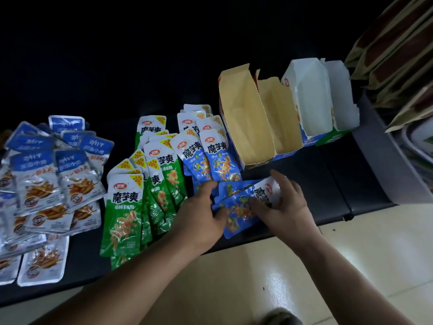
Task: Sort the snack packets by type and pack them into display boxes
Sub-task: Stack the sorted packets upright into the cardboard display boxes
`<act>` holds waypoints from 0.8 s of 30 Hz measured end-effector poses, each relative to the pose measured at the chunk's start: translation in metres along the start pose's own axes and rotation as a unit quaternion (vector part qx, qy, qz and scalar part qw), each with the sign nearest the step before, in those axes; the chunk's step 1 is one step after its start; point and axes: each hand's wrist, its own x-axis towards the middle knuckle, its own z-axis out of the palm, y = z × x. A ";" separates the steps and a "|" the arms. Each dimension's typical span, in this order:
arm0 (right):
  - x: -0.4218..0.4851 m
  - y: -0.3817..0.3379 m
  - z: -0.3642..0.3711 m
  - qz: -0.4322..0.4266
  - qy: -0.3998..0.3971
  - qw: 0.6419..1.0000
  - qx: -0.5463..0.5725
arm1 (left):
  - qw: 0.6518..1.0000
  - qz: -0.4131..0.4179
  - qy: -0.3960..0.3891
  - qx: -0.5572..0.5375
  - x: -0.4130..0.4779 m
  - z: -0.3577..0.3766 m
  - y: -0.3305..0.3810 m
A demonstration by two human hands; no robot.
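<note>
Both hands held a small bunch of blue packets (236, 205) between them, turned sideways at the front of the black table (316, 184). The left hand (199, 214) curled its fingers and thumb round the left end. The right hand (288, 202) bent its fingers over the right end. The bunch was just in front of the open brown box (246, 127).
</note>
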 end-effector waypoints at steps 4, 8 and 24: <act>0.002 0.004 -0.001 0.005 -0.007 0.999 0.049 | 1.000 0.016 -0.019 0.017 0.003 0.004 -0.004; -0.002 0.008 0.003 -0.014 -0.012 1.000 0.019 | 0.998 0.017 -0.054 0.030 0.003 -0.003 -0.008; 0.003 0.008 0.000 -0.036 0.045 0.998 -0.017 | 0.932 0.204 -0.048 0.297 0.008 0.019 0.028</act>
